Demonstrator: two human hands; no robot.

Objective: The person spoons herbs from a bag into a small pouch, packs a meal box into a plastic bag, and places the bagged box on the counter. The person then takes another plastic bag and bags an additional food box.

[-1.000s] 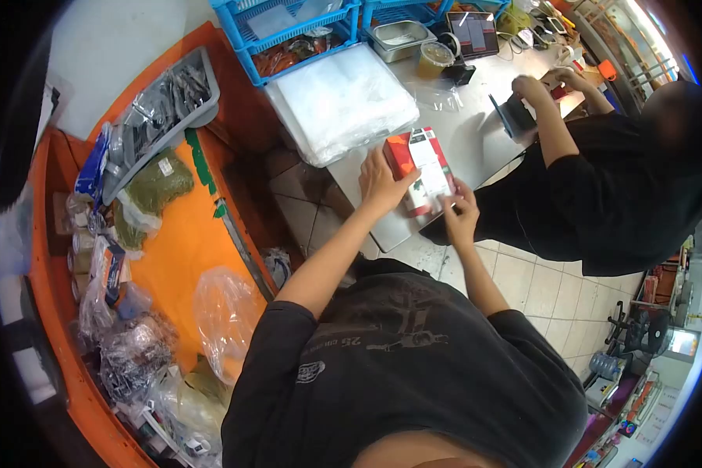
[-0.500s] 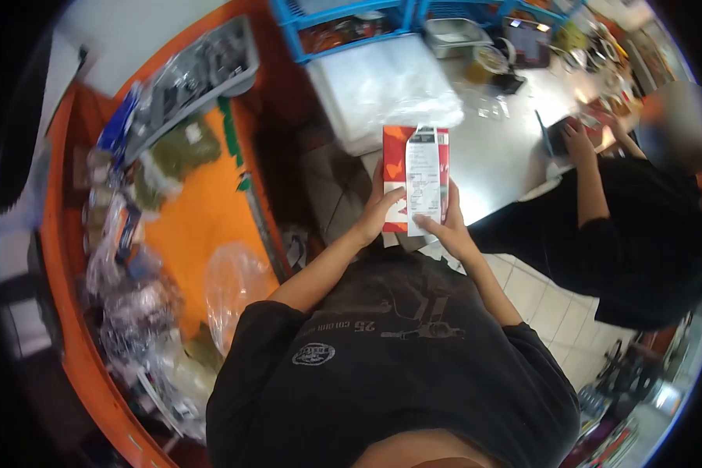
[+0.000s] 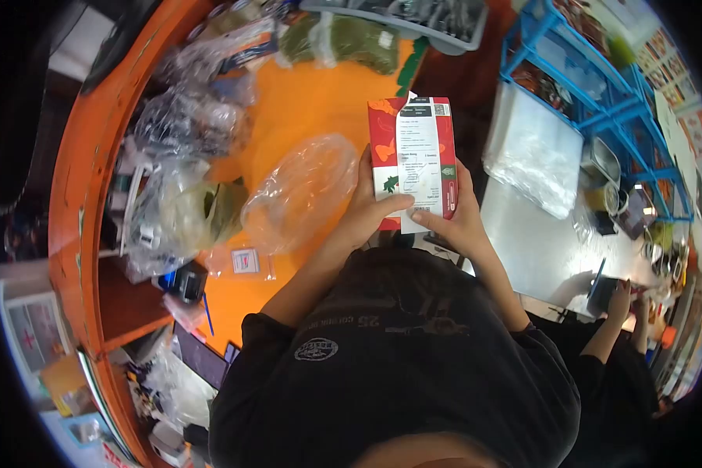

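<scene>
A red and white box (image 3: 448, 132) is held upright between both hands, in front of my chest. A long printed receipt (image 3: 420, 168) lies over its face. My left hand (image 3: 374, 204) grips the box's left side, its thumb across the lower part of the receipt. On the right side, my right hand (image 3: 454, 220) holds the box, with its thumb on the receipt's bottom end. Behind and left of the box, a clear plastic bag (image 3: 304, 191) rests on the orange surface (image 3: 288, 101).
Wrapped plastic bundles (image 3: 187, 121) and green packets (image 3: 359, 43) lie on the orange counter beside a grey cutlery tray (image 3: 444, 39). To the right, a stack of clear bags (image 3: 534, 148) sits on the metal table (image 3: 522, 242) near blue racks (image 3: 569, 58). Another person's hand (image 3: 619, 304) holds a dark device.
The view has swung left, so the orange counter now fills the middle left and the metal table lies right. The box has turned from tilted to upright, facing me, still in both hands.
</scene>
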